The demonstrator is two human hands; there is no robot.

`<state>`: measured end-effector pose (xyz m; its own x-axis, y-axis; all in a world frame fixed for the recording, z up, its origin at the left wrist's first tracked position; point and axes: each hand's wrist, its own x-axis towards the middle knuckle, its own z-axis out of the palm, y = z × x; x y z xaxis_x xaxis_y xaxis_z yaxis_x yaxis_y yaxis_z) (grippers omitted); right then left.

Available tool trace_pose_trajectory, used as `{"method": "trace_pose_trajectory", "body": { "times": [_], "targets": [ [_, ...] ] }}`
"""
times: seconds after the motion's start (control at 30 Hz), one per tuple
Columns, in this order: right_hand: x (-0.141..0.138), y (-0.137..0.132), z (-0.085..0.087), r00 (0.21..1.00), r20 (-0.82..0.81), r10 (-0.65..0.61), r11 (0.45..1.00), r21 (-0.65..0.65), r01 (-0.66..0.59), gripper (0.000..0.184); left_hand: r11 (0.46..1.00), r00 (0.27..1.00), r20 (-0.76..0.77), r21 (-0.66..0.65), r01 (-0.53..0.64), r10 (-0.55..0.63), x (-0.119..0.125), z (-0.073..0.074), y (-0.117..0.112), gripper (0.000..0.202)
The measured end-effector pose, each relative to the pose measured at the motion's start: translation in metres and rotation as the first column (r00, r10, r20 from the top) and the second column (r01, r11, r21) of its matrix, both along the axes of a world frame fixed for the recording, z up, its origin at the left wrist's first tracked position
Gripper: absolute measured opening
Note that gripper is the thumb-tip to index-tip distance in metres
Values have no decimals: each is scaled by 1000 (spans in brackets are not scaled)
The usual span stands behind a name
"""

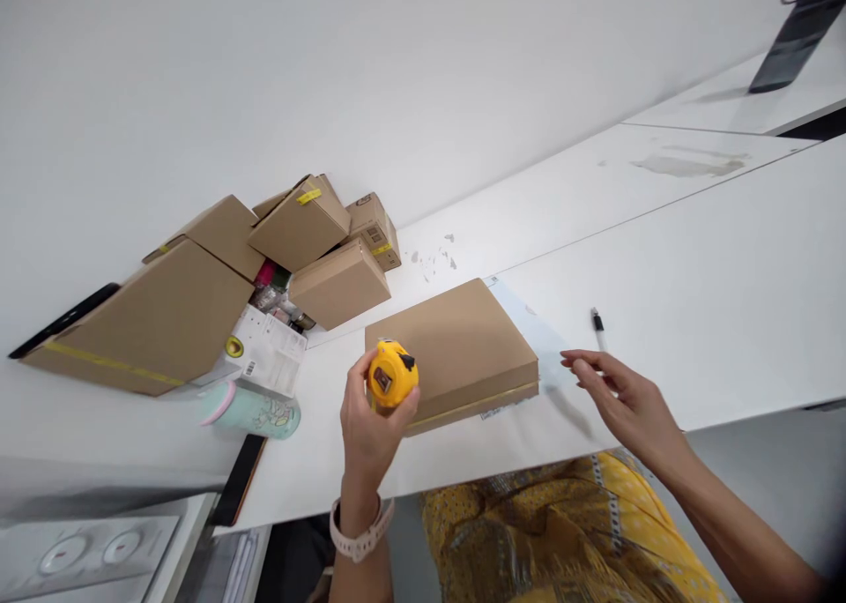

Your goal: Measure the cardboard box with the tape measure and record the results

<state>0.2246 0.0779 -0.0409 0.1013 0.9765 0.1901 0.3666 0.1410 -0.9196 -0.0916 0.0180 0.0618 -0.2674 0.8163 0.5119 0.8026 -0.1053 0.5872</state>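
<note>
My left hand (367,427) is closed around a yellow tape measure (392,374), held up over the near left corner of a flat brown cardboard box (456,343) on the white table. My right hand (618,396) hovers to the right of that box with its fingers spread and nothing in them. A black-capped pen (598,325) lies on the table just beyond the right hand. A sheet of paper (529,321) pokes out from under the box.
A pile of several brown cardboard boxes (218,277) stands at the back left against the white wall, with small packaged items (268,352) among them. A mint-green bottle (255,409) lies beside a dark phone (239,480). The table edge (529,462) runs near my lap.
</note>
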Motion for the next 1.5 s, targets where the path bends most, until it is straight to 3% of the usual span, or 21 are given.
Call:
{"method": "trace_pose_trajectory", "body": {
  "times": [0.1, 0.2, 0.27, 0.4, 0.57, 0.7, 0.8, 0.87, 1.03, 1.17, 1.27, 1.37, 1.43, 1.5],
  "targets": [
    [-11, 0, -10, 994, -16, 111, 987, -114, -112, 48, 989, 1000, -3, -148, -13, 13, -15, -3, 13, 60],
    [-25, -3, -15, 976, -77, 203, 965, -155, -212, 57, 983, 999, -32, -182, 25, -31, -22, -12, 16, 58],
    [-34, -2, -19, 959, -122, 257, 956, -113, -270, 63, 985, 998, -28, -169, 43, -48, -25, -19, 14, 58],
    [-48, 4, -22, 900, -168, 402, 914, 6, -407, 74, 984, 991, 132, -166, 59, -37, -27, -28, 8, 59],
    [-74, 7, 0, 845, -91, 527, 848, 127, -515, 84, 988, 968, 200, -51, -144, 152, -35, -14, -18, 63],
    [-113, 3, 12, 728, -65, 682, 728, 156, -668, 90, 928, 921, 123, -7, -372, 370, -58, 2, -53, 63],
    [-139, 0, 7, 643, -81, 762, 648, 120, -752, 93, 882, 875, 110, -59, -468, 471, -79, -2, -73, 61],
    [-148, 2, -1, 624, -92, 776, 631, 101, -770, 94, 872, 862, 137, -99, -479, 489, -89, -11, -76, 63],
    [-136, 11, -17, 706, -82, 703, 711, 93, -697, 90, 933, 927, 115, -97, -346, 356, -89, -28, -43, 62],
    [-114, 17, -21, 798, -73, 598, 801, 95, -591, 91, 973, 968, 121, -104, -207, 219, -74, -26, 1, 61],
    [-100, 20, -20, 829, -73, 555, 830, 112, -546, 88, 982, 975, 146, -103, -155, 169, -65, -26, 27, 60],
    [-74, 26, -21, 859, -50, 510, 858, 97, -504, 72, 986, 977, 162, -112, -120, 137, -63, -27, 40, 60],
    [-46, 32, -25, 942, -7, 337, 938, 86, -335, 55, 988, 980, 165, -120, -95, 115, -65, -28, 43, 62],
    [-12, 41, -35, 996, 88, -1, 996, 84, -6, 47, 989, 983, 153, -121, -81, 99, -67, -28, 43, 63]
  ]
}}
